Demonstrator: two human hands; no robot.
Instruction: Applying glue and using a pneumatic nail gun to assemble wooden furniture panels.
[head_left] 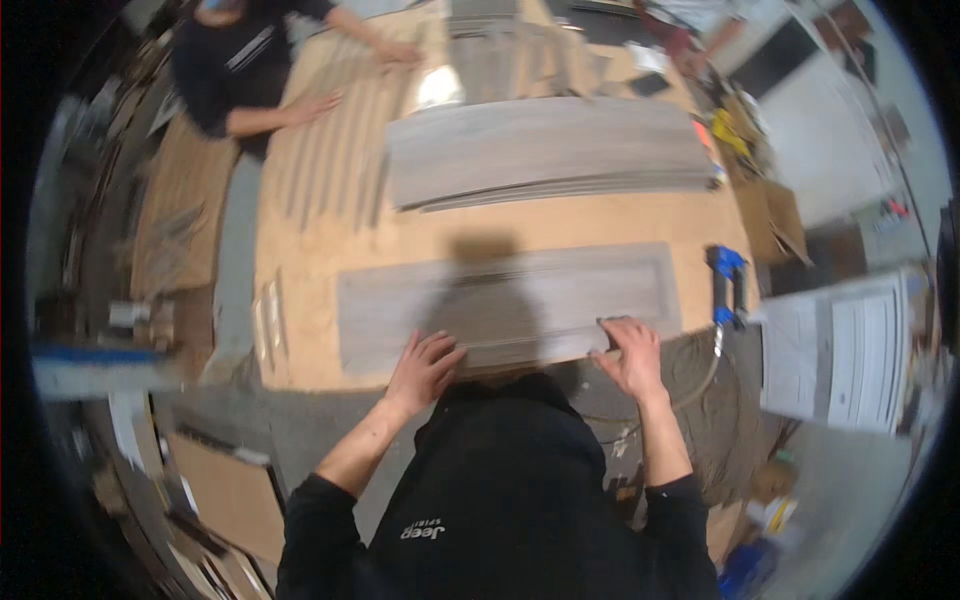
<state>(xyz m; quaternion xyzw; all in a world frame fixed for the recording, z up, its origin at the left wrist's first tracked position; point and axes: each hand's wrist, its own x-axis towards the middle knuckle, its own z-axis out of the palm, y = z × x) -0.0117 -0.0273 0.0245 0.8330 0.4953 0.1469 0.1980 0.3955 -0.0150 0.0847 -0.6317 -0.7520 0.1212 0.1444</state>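
A grey wood-grain panel [390, 308] with raised strips along its edges lies at the near side of the table, partly under a dark shadow. My left hand [424, 370] rests on its near edge, left of the middle, fingers apart and nothing visible in them. Farther right, my right hand [634, 358] is at the same near edge with its fingers curled. A small dark piece shows at those fingertips, too blurred to name. Beyond this panel lies a larger grey panel [540, 145], with thin strips [570, 188] along its near side.
The wooden table [310, 245] carries long strips [340, 150] at far left and short strips [270, 325] near left. A blue nail gun [725, 285] with a hose stands at the right edge, near a cardboard box [775, 215]. A co-worker's hands [312, 108] are at the far left.
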